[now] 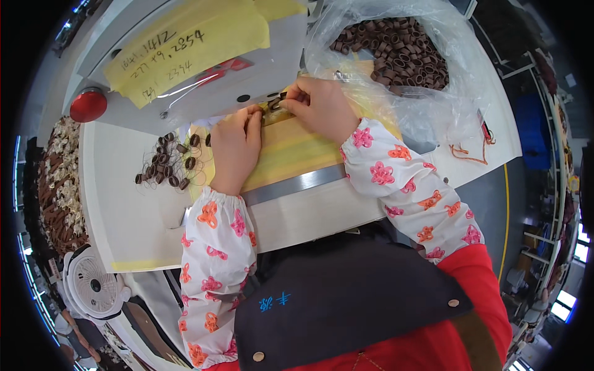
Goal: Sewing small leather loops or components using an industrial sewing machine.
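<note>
Below the machine head, my right hand point(325, 108) pinches a small dark brown loop point(283, 96) between thumb and fingertips. My left hand point(237, 148) is closed just to the left of it, thumb and forefinger pressed together. What the left fingertips hold is too small and hidden to make out. Another brown piece lies between the hands at the work point. Beneath both hands is a yellow-taped work surface point(297, 145) with a metal strip point(300, 185) along its near edge. Left of my left hand, several finished-looking brown loops point(162, 162) lie loosely among trailing threads.
A grey-white machine head point(281, 55) with a yellow handwritten note point(235, 31) and a red knob point(88, 105) stands over the left side. A clear plastic bag point(458, 105) full of brown loops point(408, 55) sits back right, near an orange cord point(470, 154). A white fan point(93, 284) stands lower left.
</note>
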`<action>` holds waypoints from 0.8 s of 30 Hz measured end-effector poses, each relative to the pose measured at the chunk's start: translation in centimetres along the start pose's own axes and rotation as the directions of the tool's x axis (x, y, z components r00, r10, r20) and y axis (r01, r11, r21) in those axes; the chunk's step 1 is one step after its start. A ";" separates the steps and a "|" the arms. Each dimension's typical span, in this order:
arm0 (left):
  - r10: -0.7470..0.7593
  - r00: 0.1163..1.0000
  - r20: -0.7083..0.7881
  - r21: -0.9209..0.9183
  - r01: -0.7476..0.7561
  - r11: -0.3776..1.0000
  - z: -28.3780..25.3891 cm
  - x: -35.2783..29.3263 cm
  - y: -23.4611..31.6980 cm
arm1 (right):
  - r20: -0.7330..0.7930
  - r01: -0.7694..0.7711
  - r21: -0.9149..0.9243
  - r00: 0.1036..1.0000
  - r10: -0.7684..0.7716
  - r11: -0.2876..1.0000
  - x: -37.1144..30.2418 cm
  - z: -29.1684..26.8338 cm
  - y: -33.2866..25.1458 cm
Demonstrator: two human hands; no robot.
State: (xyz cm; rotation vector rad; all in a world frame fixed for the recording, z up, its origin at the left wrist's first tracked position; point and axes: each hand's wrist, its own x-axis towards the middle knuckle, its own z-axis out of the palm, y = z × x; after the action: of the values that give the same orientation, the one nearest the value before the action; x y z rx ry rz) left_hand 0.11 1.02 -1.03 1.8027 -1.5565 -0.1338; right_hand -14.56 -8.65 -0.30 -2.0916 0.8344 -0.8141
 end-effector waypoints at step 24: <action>0.069 0.996 0.053 -0.033 -0.067 0.997 -0.8 -1.7 1.2 | 0.490 -0.454 0.389 0.839 0.237 0.802 -1.9 -2.5 -2.2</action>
State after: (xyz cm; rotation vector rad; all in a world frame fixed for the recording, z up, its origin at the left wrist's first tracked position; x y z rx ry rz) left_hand -0.95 2.91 -0.39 1.7330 -1.6430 -0.1741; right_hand -16.91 -7.00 2.26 -1.5012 0.6613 -0.2993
